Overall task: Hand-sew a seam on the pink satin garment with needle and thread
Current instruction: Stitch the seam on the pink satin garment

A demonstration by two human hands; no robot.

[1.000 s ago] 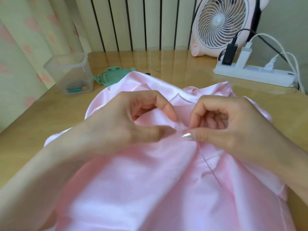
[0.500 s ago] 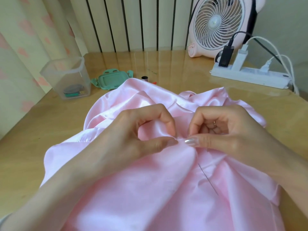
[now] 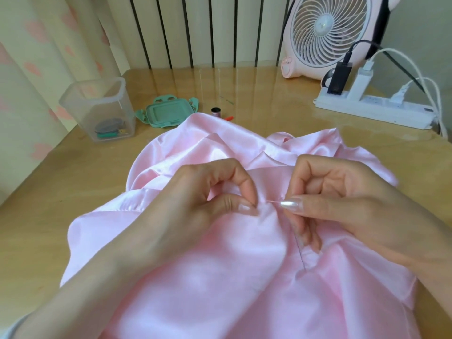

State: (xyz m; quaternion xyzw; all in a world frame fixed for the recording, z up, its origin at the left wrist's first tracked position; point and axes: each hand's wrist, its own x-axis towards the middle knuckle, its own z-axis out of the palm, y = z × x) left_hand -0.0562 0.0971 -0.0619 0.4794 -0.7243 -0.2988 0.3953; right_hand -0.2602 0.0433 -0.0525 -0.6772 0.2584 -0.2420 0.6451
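On the wooden tabletop [image 3: 49,204] the pink satin garment [image 3: 208,277] lies bunched up, spreading toward the viewer and covering most of the near side. The left hand [image 3: 195,201] rests on the cloth with thumb and forefinger curled, pinching a small fold of the satin. Just beside it, the right hand [image 3: 342,199] pinches the needle [image 3: 274,202] between thumb and forefinger. The needle lies nearly level, with its tip at the pinched fold (whether it has pierced the cloth is too fine to tell). A dark thread [image 3: 299,250] runs down over the satin below the right hand's curled fingers. Behind the garment stand a clear plastic box [image 3: 97,111], a green lid [image 3: 168,113] and a small spool [image 3: 215,111]. At the far right are a pink fan [image 3: 325,33] and a white power strip [image 3: 371,108] with plugs in it.
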